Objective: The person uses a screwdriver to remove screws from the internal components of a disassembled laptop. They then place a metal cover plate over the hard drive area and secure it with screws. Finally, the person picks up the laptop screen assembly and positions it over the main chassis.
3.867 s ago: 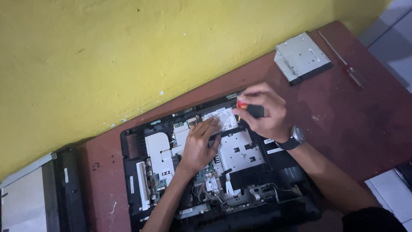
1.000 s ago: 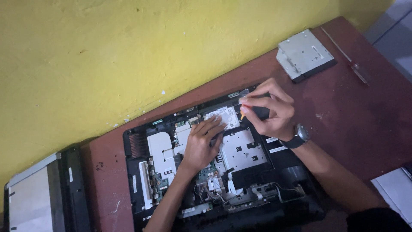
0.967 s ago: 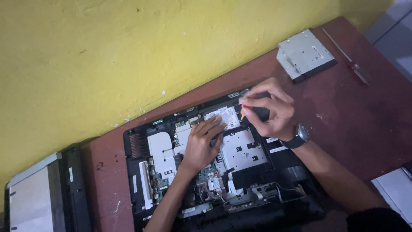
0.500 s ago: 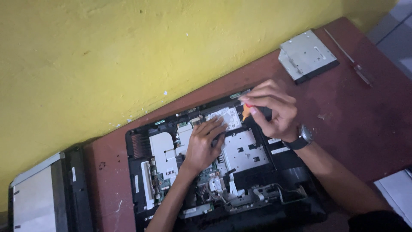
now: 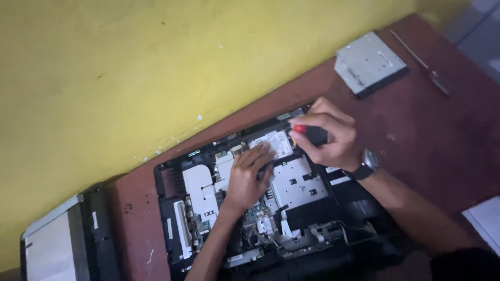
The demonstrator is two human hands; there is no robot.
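Note:
An opened laptop base [image 5: 172,229] lies on a reddish-brown table [image 5: 442,135], its circuit boards and silver metal plates exposed. My left hand [image 5: 249,177] rests flat on the inner parts near the middle, fingers pointing toward the wall. At the laptop's far edge, my right hand [image 5: 329,136] grips a screwdriver with a red and black handle [image 5: 307,132], its tip angled down beside a silver drive plate [image 5: 273,143]. A dark watch [image 5: 367,164] sits on my right wrist.
A grey optical drive [image 5: 369,63] lies at the table's far right, with a thin metal rod [image 5: 422,63] beside it. A detached laptop screen panel [image 5: 57,244] sits at the left. A yellow wall [image 5: 156,62] runs along the table. White paper [image 5: 487,221] shows at the right edge.
The view has drifted slightly. My right hand has shifted the screwdriver a little at the laptop's far edge. My left hand stays on the inner parts.

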